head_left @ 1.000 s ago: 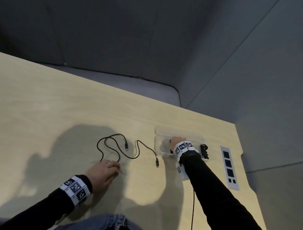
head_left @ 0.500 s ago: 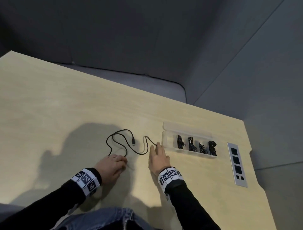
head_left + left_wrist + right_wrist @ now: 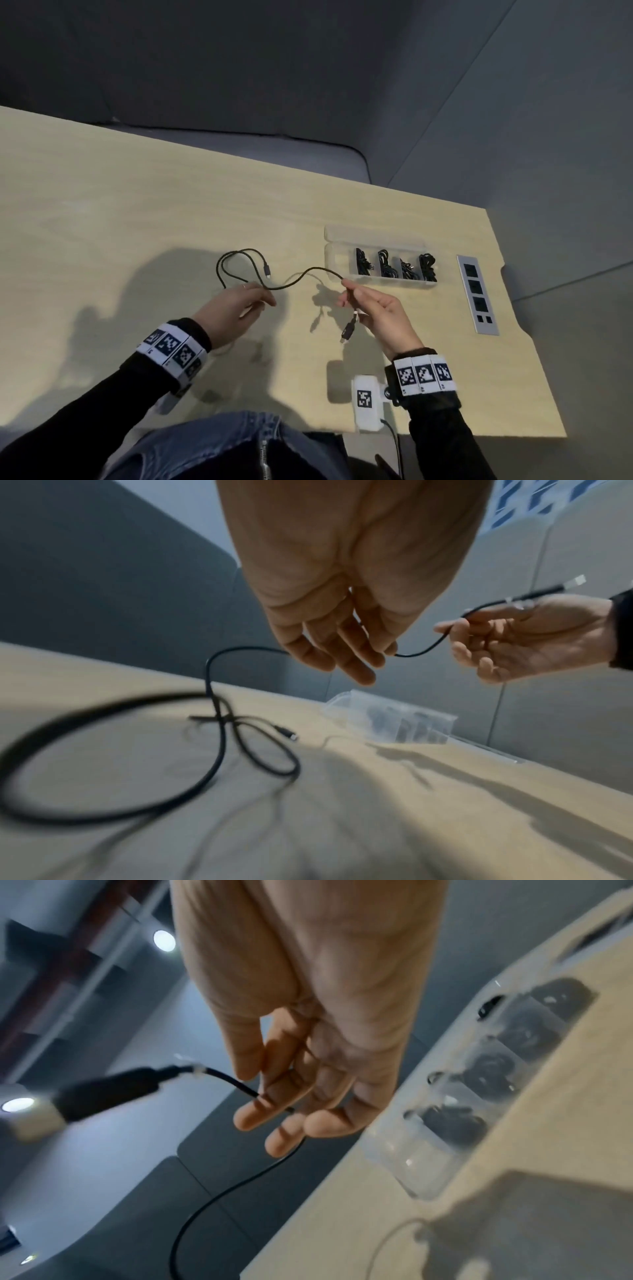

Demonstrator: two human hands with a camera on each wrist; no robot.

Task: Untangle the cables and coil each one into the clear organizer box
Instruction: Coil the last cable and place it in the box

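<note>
Pinching one black cable (image 3: pixel 301 277) above the table (image 3: pixel 137 219) — left hand (image 3: pixel 233 308) and right hand (image 3: pixel 380 315); organizer box (image 3: pixel 337 263) toward right edge, socket panel (image 3: pixel 478 294) beside it.

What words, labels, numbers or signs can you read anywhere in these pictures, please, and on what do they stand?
No readable words or numbers.
Left wristband: black-and-white square code markers; the tiny print under them is too small to read.
Right wristband: the same, unreadable.
White wrist device: one code marker, no text.
Cable, organizer box, socket panel: no legible labels.
</note>
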